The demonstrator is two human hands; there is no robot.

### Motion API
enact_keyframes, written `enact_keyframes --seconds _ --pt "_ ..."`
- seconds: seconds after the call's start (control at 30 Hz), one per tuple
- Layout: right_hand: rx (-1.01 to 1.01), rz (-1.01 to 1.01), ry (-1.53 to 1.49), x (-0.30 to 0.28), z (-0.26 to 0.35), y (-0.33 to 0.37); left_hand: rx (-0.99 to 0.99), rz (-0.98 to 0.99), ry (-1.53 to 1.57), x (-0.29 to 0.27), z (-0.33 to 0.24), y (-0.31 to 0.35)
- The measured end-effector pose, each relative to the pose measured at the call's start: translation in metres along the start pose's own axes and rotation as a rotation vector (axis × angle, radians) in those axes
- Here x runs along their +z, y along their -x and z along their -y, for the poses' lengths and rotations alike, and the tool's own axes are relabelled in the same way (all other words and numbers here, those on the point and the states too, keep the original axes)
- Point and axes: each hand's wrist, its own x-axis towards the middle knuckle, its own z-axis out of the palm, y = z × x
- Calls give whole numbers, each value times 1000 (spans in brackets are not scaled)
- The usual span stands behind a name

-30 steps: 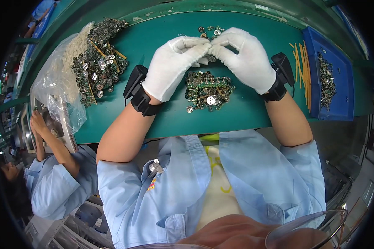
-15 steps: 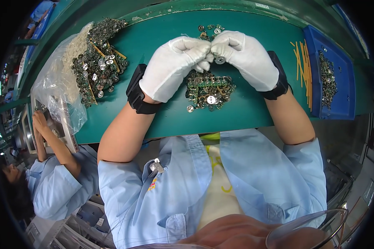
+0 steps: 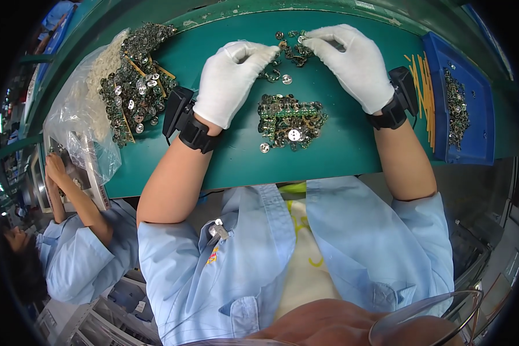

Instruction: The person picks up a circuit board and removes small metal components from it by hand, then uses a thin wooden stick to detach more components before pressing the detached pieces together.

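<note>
Both my hands wear white gloves, with black straps at the wrists. My left hand [image 3: 230,78] is closed in a pinch at the left side of a small loose group of shiny discs and dark green parts [image 3: 297,59]. Opposite it, my right hand [image 3: 357,66] also pinches, its fingertips at the group's upper right. What either pinch holds is too small to make out. A single silvery disc [image 3: 286,79] lies just below the group. Nearer to me sits a denser pile of the same green and silvery parts [image 3: 291,122], apart from both hands.
At left, a large heap of similar parts [image 3: 135,95] with thin sticks lies beside a clear plastic bag [image 3: 69,109] of pale pieces. Thin wooden sticks [image 3: 425,101] lie by a blue tray [image 3: 483,115] holding small parts. Another person's hands [image 3: 55,169] are at far left.
My hands have moved apart from where they met over the table. The right went up and right, the left slightly left. The loose group and single disc now show between them.
</note>
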Motion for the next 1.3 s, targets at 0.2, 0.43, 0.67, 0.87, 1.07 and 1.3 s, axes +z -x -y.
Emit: enact_keyframes --seconds 0.2,0.43,0.67,0.87,1.07,1.3 --pt "95 109 189 -3 5 0 -49 8 -16 1 -2 2" --pt "-168 1 105 1 -7 0 15 -2 -74 -3 5 -3" --pt "-146 74 63 2 1 4 0 37 -45 -1 8 -2" --pt "-166 130 63 3 1 4 -32 67 40 0 3 -1" --pt "-238 298 12 -5 5 3 -98 -5 248 -5 -4 -4" --pt "-504 545 356 -11 11 19 -57 -2 247 -3 -7 0"
